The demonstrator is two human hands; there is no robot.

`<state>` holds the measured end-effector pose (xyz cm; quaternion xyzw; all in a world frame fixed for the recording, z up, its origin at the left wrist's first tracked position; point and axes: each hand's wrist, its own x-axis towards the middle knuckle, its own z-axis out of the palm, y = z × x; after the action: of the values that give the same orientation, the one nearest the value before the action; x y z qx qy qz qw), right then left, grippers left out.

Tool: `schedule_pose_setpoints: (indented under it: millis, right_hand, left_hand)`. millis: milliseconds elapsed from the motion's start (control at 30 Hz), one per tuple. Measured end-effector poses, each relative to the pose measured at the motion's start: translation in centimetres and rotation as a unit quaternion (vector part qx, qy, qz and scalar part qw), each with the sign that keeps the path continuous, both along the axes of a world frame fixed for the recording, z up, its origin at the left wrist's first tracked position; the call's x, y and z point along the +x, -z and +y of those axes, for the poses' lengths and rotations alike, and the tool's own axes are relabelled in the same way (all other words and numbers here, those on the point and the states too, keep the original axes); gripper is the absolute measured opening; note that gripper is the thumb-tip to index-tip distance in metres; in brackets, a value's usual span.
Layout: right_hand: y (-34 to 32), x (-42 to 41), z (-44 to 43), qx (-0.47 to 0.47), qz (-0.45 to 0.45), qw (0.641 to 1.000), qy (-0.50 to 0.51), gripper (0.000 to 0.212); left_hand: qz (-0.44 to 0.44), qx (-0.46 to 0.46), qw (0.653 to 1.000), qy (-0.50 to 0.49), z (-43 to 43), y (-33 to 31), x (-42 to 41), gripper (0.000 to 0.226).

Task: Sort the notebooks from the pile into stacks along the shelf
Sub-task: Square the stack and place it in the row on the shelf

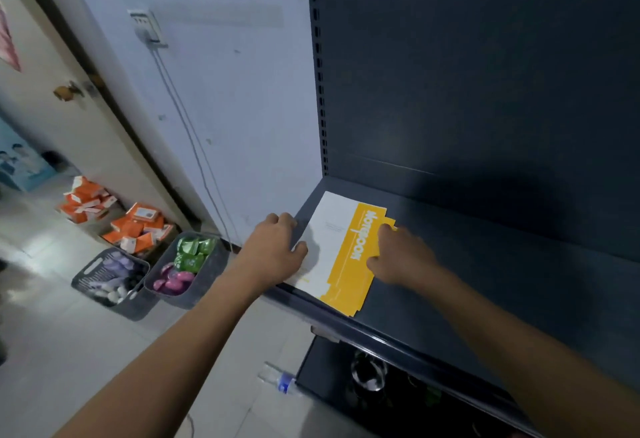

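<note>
Lying flat at left end of dark grey metal shelf point(450, 229): white-and-yellow notebook stack point(341, 250). Left hand point(277, 250) fingers curled on left edge; right hand point(398, 257) pressing right edge; grasp unclear.

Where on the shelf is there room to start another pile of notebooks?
The shelf is bare to the right of the notebooks, from the right hand onward, between the back panel and the front edge. The left end is crowded: the notebooks fill it, with the left hand at their left edge.
</note>
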<state>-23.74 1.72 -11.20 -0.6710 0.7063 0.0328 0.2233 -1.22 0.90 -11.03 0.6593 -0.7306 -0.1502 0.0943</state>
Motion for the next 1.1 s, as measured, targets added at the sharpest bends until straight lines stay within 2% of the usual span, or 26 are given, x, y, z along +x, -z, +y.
schedule_pose_setpoints:
  millis: [267, 367, 533, 567, 667, 700, 833, 933, 1100]
  right_hand:
    - [1.0, 1.9, -1.2, 0.066, -0.072, 0.989, 0.111, 0.060]
    - [1.1, 2.7, -1.6, 0.054, -0.117, 0.979, 0.160, 0.066]
    - [1.3, 4.4, -2.0, 0.037, -0.127, 0.963, 0.236, 0.068]
    - [1.4, 4.7, -2.1, 0.031, -0.122, 0.961, 0.245, 0.068]
    - [1.4, 5.4, -2.1, 0.029, -0.088, 0.961, 0.260, 0.066]
    - [1.4, 5.4, -2.1, 0.027, -0.083, 0.961, 0.262, 0.066]
    - [1.4, 5.0, -2.0, 0.017, -0.113, 0.949, 0.293, 0.068]
    - [1.5, 4.5, -2.2, 0.005, -0.137, 0.939, 0.316, 0.063]
    - [1.7, 3.6, -2.9, 0.014, -0.139, 0.938, 0.318, 0.032]
  left_hand:
    - [0.049, 0.111, 0.992, 0.045, -5.5, 1.6, -0.8, 0.058]
    - [0.054, 0.152, 0.985, 0.058, -7.4, 1.9, -0.9, 0.064]
    - [0.072, 0.224, 0.971, 0.051, -9.2, 1.6, -1.1, 0.071]
    - [0.081, 0.246, 0.964, 0.061, -9.5, 1.5, -1.0, 0.069]
    - [0.160, 0.310, 0.933, 0.093, -10.2, 1.7, -0.5, 0.039]
    - [0.171, 0.315, 0.928, 0.105, -10.3, 1.6, -0.3, 0.036]
    - [0.160, 0.315, 0.927, 0.126, -10.3, 1.8, -0.4, 0.041]
    - [0.145, 0.282, 0.941, 0.120, -10.4, 2.0, -0.9, 0.041]
    - [0.029, 0.149, 0.975, 0.164, -10.3, 2.0, -1.5, 0.035]
